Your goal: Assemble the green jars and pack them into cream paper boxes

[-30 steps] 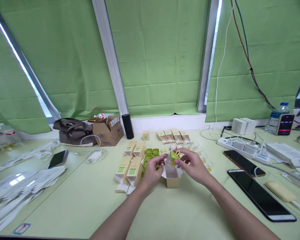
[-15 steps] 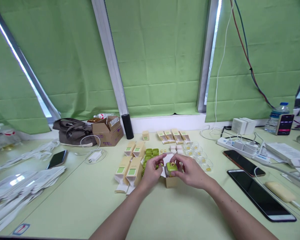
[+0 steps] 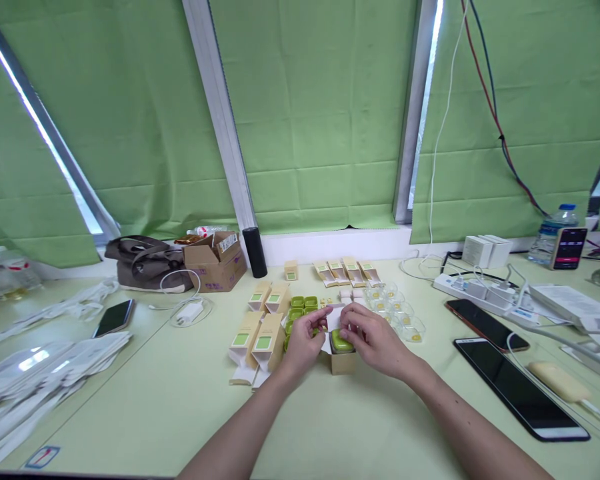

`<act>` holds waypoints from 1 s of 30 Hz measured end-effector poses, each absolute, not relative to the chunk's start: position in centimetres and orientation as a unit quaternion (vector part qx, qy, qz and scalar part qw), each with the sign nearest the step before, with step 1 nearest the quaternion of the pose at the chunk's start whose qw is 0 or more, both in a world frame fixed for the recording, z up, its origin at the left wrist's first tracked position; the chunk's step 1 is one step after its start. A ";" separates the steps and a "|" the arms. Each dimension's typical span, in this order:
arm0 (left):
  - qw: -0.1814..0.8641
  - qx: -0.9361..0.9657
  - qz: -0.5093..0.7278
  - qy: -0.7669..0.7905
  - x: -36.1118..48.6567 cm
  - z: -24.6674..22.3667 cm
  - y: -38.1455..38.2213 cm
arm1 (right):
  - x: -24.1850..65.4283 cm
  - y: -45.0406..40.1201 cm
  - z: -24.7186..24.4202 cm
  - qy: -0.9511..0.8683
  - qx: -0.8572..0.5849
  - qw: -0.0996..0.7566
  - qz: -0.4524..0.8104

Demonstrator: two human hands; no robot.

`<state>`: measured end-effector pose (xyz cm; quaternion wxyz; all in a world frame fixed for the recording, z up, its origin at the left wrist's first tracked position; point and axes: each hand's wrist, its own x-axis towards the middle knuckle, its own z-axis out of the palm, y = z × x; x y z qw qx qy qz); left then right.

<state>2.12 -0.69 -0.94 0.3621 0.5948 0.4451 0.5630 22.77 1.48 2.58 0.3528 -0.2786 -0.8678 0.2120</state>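
A small tan cardboard box (image 3: 343, 364) stands upright in front of me, its white-lined flaps folded out at the top. Sitting partly down in its mouth is a small glossy green case (image 3: 341, 341) with rounded corners and a greyish lower part. My right hand (image 3: 377, 339) has its thumb and fingertips closed on the top and right side of that case. On the left, my left hand (image 3: 304, 343) pinches at the box's white flap, its fingers bent together. Behind my left hand, green square containers (image 3: 297, 312) are partly hidden.
Several open tan boxes (image 3: 267, 340) lie left of my hands, with more (image 3: 350, 272) behind. Clear plastic cups (image 3: 396, 308) and white small pieces (image 3: 351, 295) stand behind my right hand. A tablet (image 3: 523, 393), a phone (image 3: 485, 323) and a power strip (image 3: 475, 290) lie to the right.
The green case has gone down further into the tan box under my right hand. The loop on its top is now hidden behind my fingers. My left hand has hardly moved.
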 end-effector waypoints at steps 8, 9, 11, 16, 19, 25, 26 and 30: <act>0.387 0.578 0.572 0.435 2.2 -0.6 -0.9 | 22.3 1.7 1.5 -0.855 -0.304 0.359 0.218; 0.388 0.578 0.571 0.434 2.2 -0.7 -0.9 | 22.2 1.7 1.3 -0.855 -0.311 0.356 0.214; 0.389 0.581 0.570 0.432 2.2 -0.7 -0.9 | 22.0 1.6 1.2 -0.857 -0.322 0.347 0.205; 0.393 0.582 0.566 0.432 2.2 -0.8 -0.8 | 21.6 1.7 0.9 -0.860 -0.322 0.340 0.201; 0.394 0.581 0.567 0.431 2.2 -0.8 -0.8 | 21.6 1.7 0.8 -0.859 -0.319 0.343 0.205; 0.385 0.578 0.573 0.436 2.2 -0.7 -0.9 | 21.8 1.7 1.0 -0.828 -0.309 0.417 0.215; 0.385 0.577 0.574 0.435 2.2 -0.7 -0.9 | 21.8 1.8 1.1 -0.814 -0.313 0.438 0.218; 0.397 0.565 0.581 0.431 2.2 -0.9 -0.9 | 21.9 2.3 1.2 -0.759 -0.343 0.493 0.250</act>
